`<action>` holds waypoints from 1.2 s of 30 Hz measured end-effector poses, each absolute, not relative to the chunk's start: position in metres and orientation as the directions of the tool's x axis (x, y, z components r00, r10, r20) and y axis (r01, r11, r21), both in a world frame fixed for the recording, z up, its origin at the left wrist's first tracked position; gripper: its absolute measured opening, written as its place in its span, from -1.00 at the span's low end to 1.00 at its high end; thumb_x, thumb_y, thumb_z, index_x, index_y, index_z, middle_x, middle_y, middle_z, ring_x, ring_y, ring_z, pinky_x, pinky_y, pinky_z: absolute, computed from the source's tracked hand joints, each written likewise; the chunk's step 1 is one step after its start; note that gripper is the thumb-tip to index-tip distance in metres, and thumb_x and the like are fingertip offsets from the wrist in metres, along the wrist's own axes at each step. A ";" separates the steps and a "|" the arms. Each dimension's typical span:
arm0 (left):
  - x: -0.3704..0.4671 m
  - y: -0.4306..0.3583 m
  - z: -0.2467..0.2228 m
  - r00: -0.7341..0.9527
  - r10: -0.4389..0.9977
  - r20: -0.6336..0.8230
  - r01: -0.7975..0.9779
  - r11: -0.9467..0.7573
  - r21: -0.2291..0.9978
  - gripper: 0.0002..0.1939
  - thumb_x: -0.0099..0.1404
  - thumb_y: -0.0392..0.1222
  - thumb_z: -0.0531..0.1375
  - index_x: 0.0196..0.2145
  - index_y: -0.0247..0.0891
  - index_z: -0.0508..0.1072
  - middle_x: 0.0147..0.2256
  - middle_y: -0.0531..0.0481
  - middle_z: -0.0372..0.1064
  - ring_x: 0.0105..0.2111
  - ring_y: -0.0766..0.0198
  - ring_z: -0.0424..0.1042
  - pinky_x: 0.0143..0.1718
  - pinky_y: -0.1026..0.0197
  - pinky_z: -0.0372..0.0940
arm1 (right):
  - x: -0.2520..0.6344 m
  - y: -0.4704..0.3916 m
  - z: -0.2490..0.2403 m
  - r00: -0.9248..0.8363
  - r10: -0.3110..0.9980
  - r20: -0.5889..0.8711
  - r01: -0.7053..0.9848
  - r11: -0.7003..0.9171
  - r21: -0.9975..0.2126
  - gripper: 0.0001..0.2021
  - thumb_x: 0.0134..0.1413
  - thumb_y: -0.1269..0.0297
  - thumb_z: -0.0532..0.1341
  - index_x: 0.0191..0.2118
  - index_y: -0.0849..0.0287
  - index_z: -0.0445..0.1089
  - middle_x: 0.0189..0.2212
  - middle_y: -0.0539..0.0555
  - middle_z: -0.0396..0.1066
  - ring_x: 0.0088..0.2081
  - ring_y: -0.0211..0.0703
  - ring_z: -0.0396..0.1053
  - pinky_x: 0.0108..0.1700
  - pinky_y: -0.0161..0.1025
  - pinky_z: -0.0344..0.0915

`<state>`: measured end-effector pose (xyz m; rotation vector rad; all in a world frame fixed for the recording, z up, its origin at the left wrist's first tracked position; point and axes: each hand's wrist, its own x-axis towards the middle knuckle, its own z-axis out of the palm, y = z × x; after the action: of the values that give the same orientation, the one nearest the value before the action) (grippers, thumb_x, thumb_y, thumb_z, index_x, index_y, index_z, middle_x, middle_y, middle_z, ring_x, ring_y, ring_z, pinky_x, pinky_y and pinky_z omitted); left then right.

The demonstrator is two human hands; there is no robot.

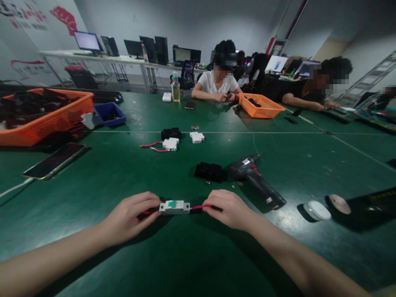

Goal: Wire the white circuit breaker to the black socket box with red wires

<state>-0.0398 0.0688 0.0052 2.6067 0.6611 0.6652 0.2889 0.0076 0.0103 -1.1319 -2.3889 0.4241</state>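
Observation:
A white circuit breaker (pixel 179 209) with a green toggle lies on its back in front of me, a red wire joined at each end. My left hand (pixel 131 216) is closed at its left end, fingertips touching the housing; a bit of red wire shows beneath those fingers. My right hand (pixel 229 209) pinches the red wire (pixel 198 207) that leaves the right end. Just beyond sit a black plastic part (pixel 209 171) and a cordless screwdriver (pixel 255 179). Farther off are a second breaker (pixel 170 144) with two red wires and a third breaker (pixel 197 137) without visible wires.
At left are an orange basket (pixel 66 119) of dark parts, a blue bin (pixel 109 114) and a phone (pixel 55 161) on a cable. A round white lid (pixel 317 210) lies to the right. Across the green table (pixel 123 177), people work near another orange basket (pixel 262 110).

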 end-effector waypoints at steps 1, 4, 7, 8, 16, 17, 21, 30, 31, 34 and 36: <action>-0.040 0.069 0.005 0.780 0.519 0.350 0.343 -0.822 0.455 -0.78 0.38 -0.26 0.14 -0.04 -0.21 0.47 -0.15 -0.06 0.46 -0.18 0.32 0.48 -0.18 0.32 0.41 | 0.289 0.008 0.011 -0.557 0.782 0.281 0.640 0.619 -0.454 -0.85 0.31 0.31 0.17 -0.21 0.19 0.49 -0.32 0.07 0.47 -0.29 -0.20 0.39 -0.23 -0.25 0.28; -0.039 0.069 0.004 0.779 0.521 0.350 0.341 -0.819 0.461 -0.78 0.38 -0.24 0.14 -0.04 -0.20 0.47 -0.14 -0.07 0.46 -0.19 0.31 0.49 -0.19 0.32 0.41 | 0.287 0.006 0.012 -0.557 0.776 0.296 0.646 0.629 -0.433 -0.83 0.32 0.30 0.17 -0.24 0.19 0.49 -0.34 0.07 0.48 -0.31 -0.20 0.40 -0.25 -0.25 0.27; -0.039 0.069 0.004 0.774 0.527 0.351 0.347 -0.816 0.462 -0.78 0.39 -0.23 0.13 -0.04 -0.20 0.48 -0.15 -0.09 0.47 -0.20 0.29 0.49 -0.21 0.30 0.42 | 0.286 0.004 0.012 -0.564 0.771 0.295 0.655 0.635 -0.409 -0.82 0.32 0.29 0.16 -0.24 0.19 0.49 -0.36 0.07 0.48 -0.33 -0.20 0.39 -0.26 -0.25 0.25; -0.039 0.069 0.004 0.773 0.527 0.352 0.347 -0.817 0.461 -0.77 0.39 -0.23 0.13 -0.04 -0.21 0.48 -0.15 -0.09 0.47 -0.20 0.29 0.49 -0.21 0.30 0.42 | 0.286 0.004 0.012 -0.568 0.768 0.297 0.655 0.640 -0.403 -0.82 0.33 0.29 0.15 -0.23 0.19 0.49 -0.36 0.07 0.48 -0.33 -0.21 0.39 -0.26 -0.25 0.24; -0.038 0.069 0.004 0.766 0.530 0.363 0.342 -0.815 0.468 -0.78 0.39 -0.23 0.13 -0.07 -0.21 0.50 -0.17 -0.08 0.47 -0.23 0.31 0.49 -0.23 0.33 0.41 | 0.284 0.004 0.014 -0.578 0.759 0.300 0.666 0.651 -0.365 -0.78 0.35 0.28 0.12 -0.25 0.19 0.49 -0.38 0.08 0.47 -0.35 -0.20 0.37 -0.28 -0.24 0.22; -0.038 0.068 0.004 0.765 0.533 0.362 0.343 -0.812 0.472 -0.78 0.39 -0.23 0.13 -0.06 -0.21 0.50 -0.17 -0.08 0.47 -0.23 0.31 0.49 -0.23 0.33 0.41 | 0.283 0.003 0.014 -0.579 0.758 0.302 0.662 0.653 -0.368 -0.78 0.35 0.28 0.12 -0.24 0.20 0.49 -0.38 0.08 0.47 -0.35 -0.20 0.37 -0.28 -0.23 0.22; -0.038 0.068 0.006 0.765 0.542 0.348 0.349 -0.803 0.483 -0.78 0.40 -0.23 0.12 -0.06 -0.22 0.49 -0.16 -0.07 0.47 -0.23 0.32 0.49 -0.23 0.32 0.41 | 0.281 0.001 0.012 -0.580 0.757 0.301 0.665 0.654 -0.362 -0.78 0.36 0.29 0.11 -0.22 0.21 0.48 -0.37 0.08 0.47 -0.35 -0.21 0.36 -0.27 -0.23 0.22; -0.037 0.068 0.008 0.758 0.547 0.355 0.355 -0.802 0.479 -0.76 0.40 -0.20 0.10 -0.07 -0.22 0.52 -0.17 -0.09 0.48 -0.24 0.31 0.50 -0.24 0.33 0.42 | 0.278 0.001 0.006 -0.573 0.763 0.300 0.697 0.646 -0.311 -0.76 0.37 0.25 0.10 -0.24 0.20 0.47 -0.39 0.07 0.45 -0.36 -0.20 0.36 -0.29 -0.23 0.20; -0.038 0.068 0.008 0.759 0.549 0.351 0.357 -0.801 0.481 -0.76 0.40 -0.20 0.10 -0.07 -0.23 0.51 -0.17 -0.09 0.48 -0.23 0.30 0.50 -0.24 0.33 0.42 | 0.277 0.001 0.005 -0.569 0.765 0.301 0.700 0.643 -0.312 -0.76 0.37 0.26 0.10 -0.24 0.19 0.47 -0.39 0.07 0.45 -0.36 -0.20 0.35 -0.29 -0.23 0.20; -0.039 0.068 0.007 0.759 0.554 0.341 0.366 -0.797 0.480 -0.77 0.41 -0.20 0.10 -0.07 -0.22 0.51 -0.16 -0.09 0.48 -0.21 0.30 0.50 -0.22 0.32 0.42 | 0.275 0.000 0.006 -0.556 0.775 0.301 0.706 0.632 -0.321 -0.78 0.36 0.27 0.10 -0.23 0.20 0.47 -0.38 0.07 0.46 -0.36 -0.20 0.35 -0.29 -0.23 0.20; -0.040 0.068 0.007 0.756 0.557 0.344 0.370 -0.797 0.477 -0.77 0.40 -0.20 0.11 -0.06 -0.21 0.50 -0.15 -0.08 0.48 -0.21 0.31 0.49 -0.21 0.32 0.41 | 0.274 0.000 0.007 -0.556 0.778 0.292 0.708 0.627 -0.323 -0.79 0.35 0.28 0.11 -0.23 0.20 0.47 -0.38 0.07 0.46 -0.36 -0.20 0.35 -0.30 -0.23 0.21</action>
<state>-0.0397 0.0678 0.0065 2.5712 0.7097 0.6767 0.2741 0.0001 0.0073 -1.1789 -2.4451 0.2347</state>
